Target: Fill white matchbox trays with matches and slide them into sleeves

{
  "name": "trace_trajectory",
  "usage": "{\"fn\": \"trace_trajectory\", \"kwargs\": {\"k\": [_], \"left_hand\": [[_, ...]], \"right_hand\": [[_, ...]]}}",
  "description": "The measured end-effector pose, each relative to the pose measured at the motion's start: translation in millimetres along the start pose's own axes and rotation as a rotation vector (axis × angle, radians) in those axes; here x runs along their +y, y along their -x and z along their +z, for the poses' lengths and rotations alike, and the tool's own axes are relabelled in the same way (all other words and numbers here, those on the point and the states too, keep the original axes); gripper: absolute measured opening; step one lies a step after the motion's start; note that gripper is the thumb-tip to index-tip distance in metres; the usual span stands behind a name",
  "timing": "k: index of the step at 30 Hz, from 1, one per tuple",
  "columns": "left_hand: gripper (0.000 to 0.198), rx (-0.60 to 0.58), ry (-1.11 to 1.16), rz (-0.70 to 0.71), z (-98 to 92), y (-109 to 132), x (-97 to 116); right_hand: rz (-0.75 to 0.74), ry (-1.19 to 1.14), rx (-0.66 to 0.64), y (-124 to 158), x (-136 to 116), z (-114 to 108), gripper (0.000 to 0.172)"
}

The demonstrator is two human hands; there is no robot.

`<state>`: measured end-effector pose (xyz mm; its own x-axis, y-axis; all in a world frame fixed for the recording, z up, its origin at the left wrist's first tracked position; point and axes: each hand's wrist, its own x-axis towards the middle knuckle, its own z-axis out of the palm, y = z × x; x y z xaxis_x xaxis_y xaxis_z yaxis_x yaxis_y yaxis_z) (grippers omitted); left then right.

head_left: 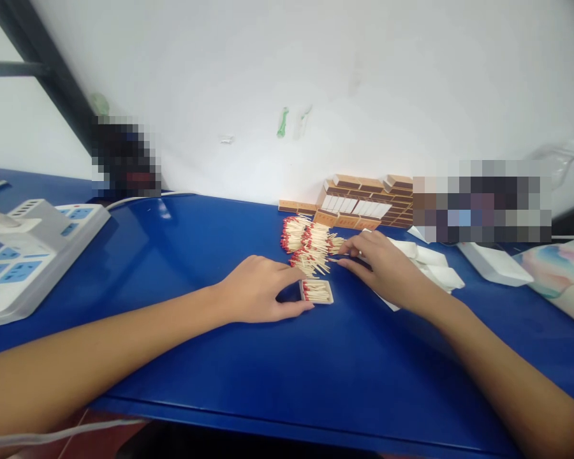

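A small white matchbox tray with red-tipped matches in it lies on the blue table. My left hand grips the tray's left end between thumb and fingers. Just behind the tray is a loose pile of red-tipped matches. My right hand rests at the pile's right edge, fingers curled and pinching at matches there. Under and beside that hand lie empty white trays.
A stack of brown matchbox sleeves and white trays stands against the white wall. A white power strip sits at the far left. A white box and a colourful item lie at the right. The table's front edge runs along the bottom.
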<state>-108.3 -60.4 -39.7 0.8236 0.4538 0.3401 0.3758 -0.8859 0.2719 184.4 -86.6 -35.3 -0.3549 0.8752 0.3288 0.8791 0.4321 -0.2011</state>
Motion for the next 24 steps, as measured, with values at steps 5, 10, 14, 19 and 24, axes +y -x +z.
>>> {"fn": "trace_trajectory", "kwargs": {"k": [5,10,14,19,24], "left_hand": [[0.039,-0.013,-0.004,-0.005,-0.9,0,1],[0.039,-0.017,-0.002,0.001,-0.1,0,1],[0.039,-0.011,0.004,-0.005,0.1,0,1],[0.039,-0.007,0.001,0.004,0.0,0,0],[0.039,-0.008,0.003,-0.001,-0.6,0,1]], "right_hand": [[-0.011,-0.012,-0.022,0,4,2,0.018],[-0.02,-0.002,0.025,-1,6,3,0.015],[-0.031,-0.012,-0.013,-1,9,4,0.017],[-0.027,-0.02,-0.024,-1,13,5,0.018],[-0.002,-0.039,-0.068,1,12,3,0.02]]}}
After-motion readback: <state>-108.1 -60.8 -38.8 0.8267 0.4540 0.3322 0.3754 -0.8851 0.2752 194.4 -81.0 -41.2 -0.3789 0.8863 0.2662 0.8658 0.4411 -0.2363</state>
